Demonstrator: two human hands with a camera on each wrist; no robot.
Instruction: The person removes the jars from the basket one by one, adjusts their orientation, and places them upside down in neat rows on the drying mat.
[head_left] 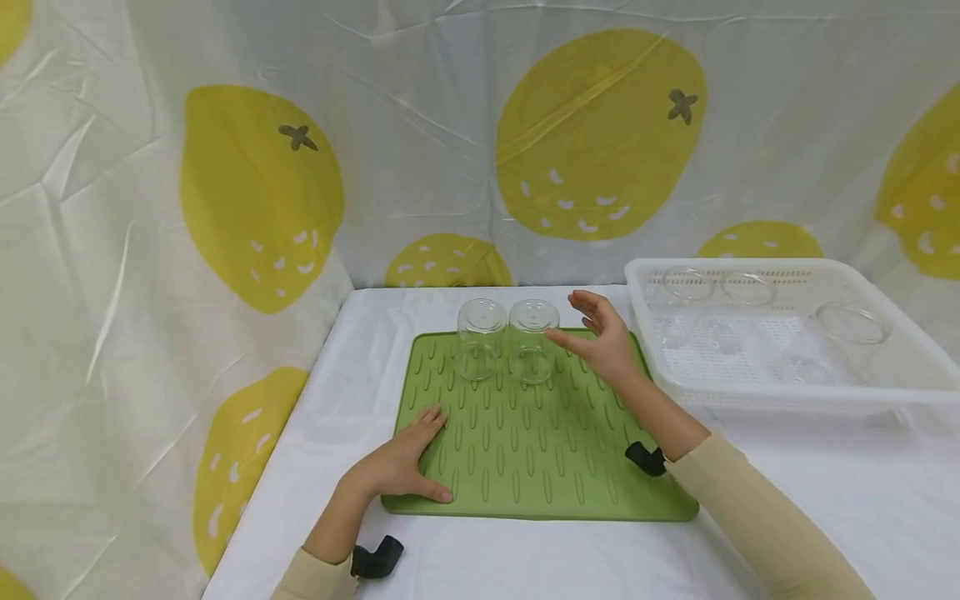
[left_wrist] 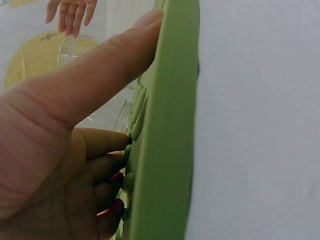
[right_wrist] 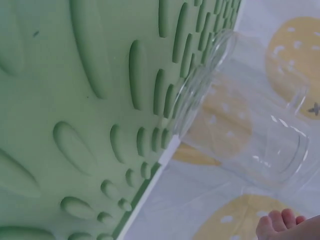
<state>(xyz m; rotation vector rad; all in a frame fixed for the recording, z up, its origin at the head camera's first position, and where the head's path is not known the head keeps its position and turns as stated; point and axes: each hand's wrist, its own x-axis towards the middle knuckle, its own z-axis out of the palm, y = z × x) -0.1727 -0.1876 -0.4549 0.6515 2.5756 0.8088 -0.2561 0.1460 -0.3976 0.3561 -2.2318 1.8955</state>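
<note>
Two clear drinking glasses stand mouth down on a green ridged mat [head_left: 517, 450]: a left glass [head_left: 480, 337] and a right glass [head_left: 533, 337] with a narrow gap between them. My right hand [head_left: 603, 346] is raised just right of the right glass, thumb and fingers spread with nothing held. The thumb tip overlaps that glass's edge in the head view; contact is unclear. My left hand [head_left: 401, 458] rests on the mat's front left part, its thumb [left_wrist: 115, 65] near the front edge. In the right wrist view, the glasses [right_wrist: 250, 115] overlap and fingertips [right_wrist: 277, 220] show low right.
Right of the mat stands a white plastic basket [head_left: 795, 390] with several clear glasses [head_left: 851, 323] inside. A white cloth [head_left: 375, 333] covers the table, and a lemon-print curtain [head_left: 420, 125] hangs behind and along the left.
</note>
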